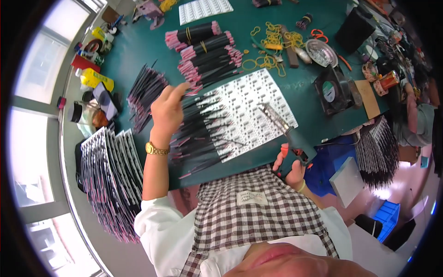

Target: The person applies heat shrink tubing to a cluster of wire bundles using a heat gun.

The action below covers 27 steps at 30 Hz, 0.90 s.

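A white circuit board panel lies on the green table, with a row of black wires attached along its left part. My left hand, a gold watch at its wrist, is closed in a pinch over the upper wires. Whatever its fingertips hold is too small to make out. My right hand grips a dark green soldering gun. The gun's metal tip slants over the middle of the panel. Left of my left hand sits a loose heap of black wires. Tied black wire bundles with pink ends lie beyond the panel.
Yellow rubber bands, orange scissors, a metal dish and a small black fan occupy the far right. Wired panels stand at the left and right. A yellow bottle stands by the window. Another person sits at right.
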Available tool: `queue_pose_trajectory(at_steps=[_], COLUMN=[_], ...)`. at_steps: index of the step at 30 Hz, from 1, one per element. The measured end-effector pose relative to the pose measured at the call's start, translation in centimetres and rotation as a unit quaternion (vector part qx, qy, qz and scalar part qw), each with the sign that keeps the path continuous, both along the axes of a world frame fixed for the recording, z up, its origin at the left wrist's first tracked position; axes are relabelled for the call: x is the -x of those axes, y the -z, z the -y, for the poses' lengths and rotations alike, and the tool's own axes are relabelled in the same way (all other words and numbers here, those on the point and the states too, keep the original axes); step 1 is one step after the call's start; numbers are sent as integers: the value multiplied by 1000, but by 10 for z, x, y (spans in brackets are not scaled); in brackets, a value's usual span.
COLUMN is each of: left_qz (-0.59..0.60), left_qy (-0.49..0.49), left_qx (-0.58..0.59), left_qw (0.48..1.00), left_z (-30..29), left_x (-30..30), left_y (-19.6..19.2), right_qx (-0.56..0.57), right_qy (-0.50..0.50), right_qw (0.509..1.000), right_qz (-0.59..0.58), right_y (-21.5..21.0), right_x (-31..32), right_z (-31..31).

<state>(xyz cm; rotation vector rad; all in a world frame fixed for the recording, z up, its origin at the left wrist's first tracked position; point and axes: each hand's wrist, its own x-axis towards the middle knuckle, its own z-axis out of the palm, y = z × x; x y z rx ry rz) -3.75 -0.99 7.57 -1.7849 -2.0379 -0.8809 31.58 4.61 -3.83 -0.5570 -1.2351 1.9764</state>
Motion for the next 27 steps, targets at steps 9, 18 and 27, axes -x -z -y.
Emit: queue_pose_trajectory(at_steps=[9, 18, 27], left_qz=[-77, -41, 30], left_qy=[41, 114, 91], left_qx=[257, 128, 152], left_qw=[962, 984, 984], left_z=[6, 20, 13], left_x=[-60, -80, -95], left_y=[21, 63, 63], right_qx=[-16, 8, -9], right_qy=[-33, -73, -86], right_qw=[999, 996, 995], right_qz=[-4, 48, 41], right_y=[-5, 2, 1], right_x=[16, 10, -1], right_z=[-10, -5, -3])
